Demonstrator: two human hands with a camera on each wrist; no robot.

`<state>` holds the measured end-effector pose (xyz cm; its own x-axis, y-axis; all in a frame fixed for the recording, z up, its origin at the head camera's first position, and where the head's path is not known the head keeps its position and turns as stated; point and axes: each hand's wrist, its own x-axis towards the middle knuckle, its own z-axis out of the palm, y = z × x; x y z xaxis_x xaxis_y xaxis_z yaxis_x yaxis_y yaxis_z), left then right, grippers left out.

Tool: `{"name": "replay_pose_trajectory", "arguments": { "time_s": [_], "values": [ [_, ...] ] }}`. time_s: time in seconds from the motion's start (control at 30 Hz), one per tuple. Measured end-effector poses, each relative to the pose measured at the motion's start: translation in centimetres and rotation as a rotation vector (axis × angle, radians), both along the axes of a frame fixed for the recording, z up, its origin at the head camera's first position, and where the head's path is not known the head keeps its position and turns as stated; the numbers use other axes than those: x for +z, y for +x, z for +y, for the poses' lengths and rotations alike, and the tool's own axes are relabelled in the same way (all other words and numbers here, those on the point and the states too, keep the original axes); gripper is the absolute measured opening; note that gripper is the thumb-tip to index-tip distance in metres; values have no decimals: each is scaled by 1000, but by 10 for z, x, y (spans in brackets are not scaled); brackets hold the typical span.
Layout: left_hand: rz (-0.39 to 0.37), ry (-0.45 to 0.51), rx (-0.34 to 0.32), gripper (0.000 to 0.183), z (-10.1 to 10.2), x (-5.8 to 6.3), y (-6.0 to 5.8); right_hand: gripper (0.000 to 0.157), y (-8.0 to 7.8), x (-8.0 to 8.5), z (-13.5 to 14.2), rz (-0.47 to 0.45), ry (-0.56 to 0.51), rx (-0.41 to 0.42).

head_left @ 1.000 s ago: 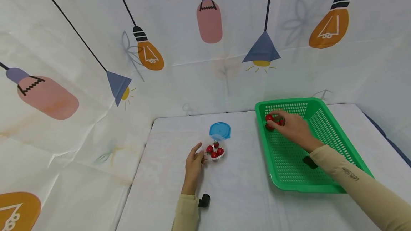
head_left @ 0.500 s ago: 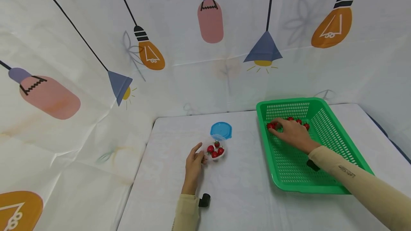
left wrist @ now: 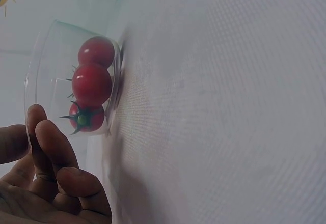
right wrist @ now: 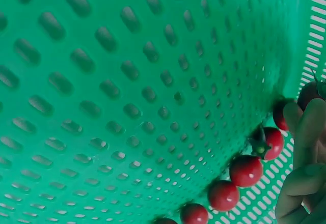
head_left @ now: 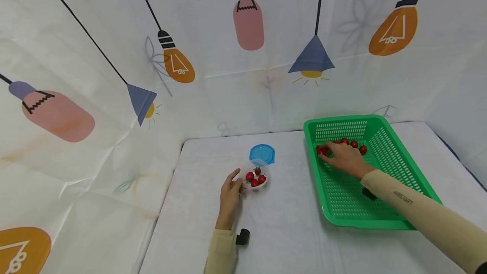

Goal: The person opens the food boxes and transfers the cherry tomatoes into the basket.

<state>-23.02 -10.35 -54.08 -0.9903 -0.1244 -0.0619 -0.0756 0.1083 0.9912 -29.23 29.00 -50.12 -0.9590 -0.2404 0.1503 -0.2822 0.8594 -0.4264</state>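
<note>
My left hand (head_left: 230, 193) pinches the rim of a small clear plastic tub (left wrist: 53, 76) between thumb and fingers. Several red cherry tomatoes (left wrist: 92, 85) with green stems lie in the bottom of the tub, which stands on the white cloth. Inside the green basket (head_left: 323, 206), my right hand (head_left: 345, 159) reaches into the far left corner, its thumb and fingertips around a cherry tomato (head_left: 320, 150). The right wrist view shows that hand's curled fingers (right wrist: 308, 137) at the right edge, fingertips right at a dark-shaded tomato (right wrist: 308, 95).
A blue lid (head_left: 261, 154) lies just behind the tub. More cherry tomatoes (right wrist: 245, 170) sit in a row along the basket's perforated side. A patterned white sheet (head_left: 228, 96) hangs behind the table (head_left: 281, 231).
My right hand has lowered slightly into the basket's corner, and more tomatoes show behind it than a second ago. The left hand and tub have stayed in place.
</note>
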Motion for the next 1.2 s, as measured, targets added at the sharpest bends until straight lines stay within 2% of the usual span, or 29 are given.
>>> {"name": "replay_pose_trajectory", "arguments": {
  "time_s": [0.27, 0.47, 0.93, 1.2],
  "values": [
    [-6, 8, -7, 40, 1, -1, 0, 45, -3, 0, 4, -25, 44, -33],
    [-6, 3, -10, 40, 1, -1, -2, 40, -5, -1, 4, -42, 50, -12],
    [-14, -14, 0, 39, 2, 0, -1, 40, -7, -3, 3, -37, 27, -17],
    [-37, -1, 11, 40, 3, 1, 0, 35, -8, 6, -1, -47, -27, -44]
  ]
}}
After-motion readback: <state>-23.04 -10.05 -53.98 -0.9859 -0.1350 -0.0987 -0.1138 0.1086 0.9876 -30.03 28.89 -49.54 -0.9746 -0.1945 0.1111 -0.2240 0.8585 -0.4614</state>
